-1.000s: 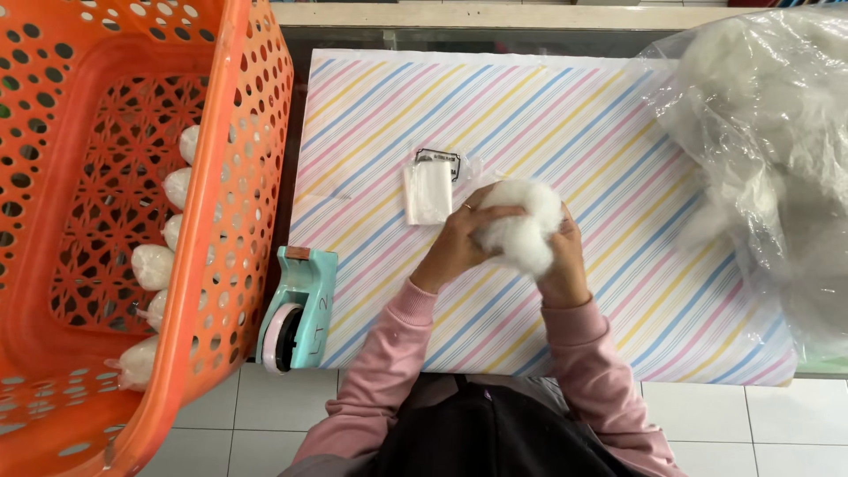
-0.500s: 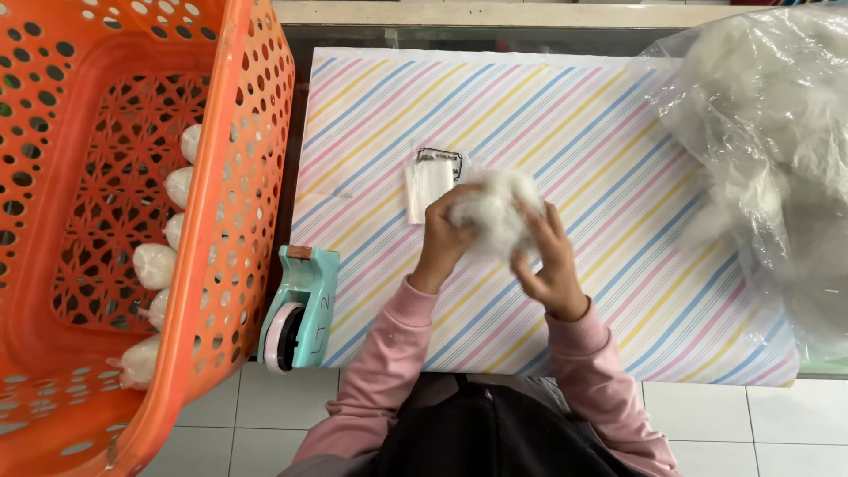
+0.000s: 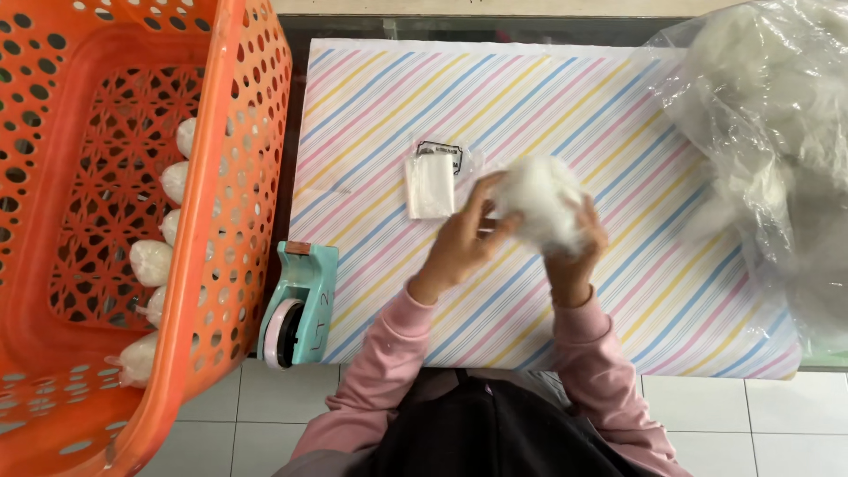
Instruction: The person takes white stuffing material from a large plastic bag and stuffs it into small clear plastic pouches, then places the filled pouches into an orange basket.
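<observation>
Head view looks straight down on a table covered with a pastel diagonally striped cloth (image 3: 618, 300), whose near edge runs just above the white floor tiles (image 3: 265, 406). Along the cloth's left edge a teal tape dispenser with a pink roll (image 3: 299, 305) sits half over the table's side, and just beside it a tall orange perforated plastic basket (image 3: 230, 177) stands on the floor, with several small stuffed white pouches (image 3: 152, 262) lined against its inner wall. On the right, a large clear plastic bag of white fluffy stuffing (image 3: 768, 150) lies over the cloth's right edge. The stripes between the bag and the hands are bare, as is the cloth toward the far edge.

Near the cloth's middle, a ball of white fluffy stuffing (image 3: 541, 201) is raised between both hands. The left hand (image 3: 459, 243) has its fingers curled partway, fingertips pressing into the ball's left side. The right hand (image 3: 579, 252) cups the ball from below and right, fingers wrapped round it. Just left of the left hand, a small flat white fabric pouch (image 3: 429, 186) lies on a clear plastic packet with a black printed patch (image 3: 440, 152), apart from the fingers.
</observation>
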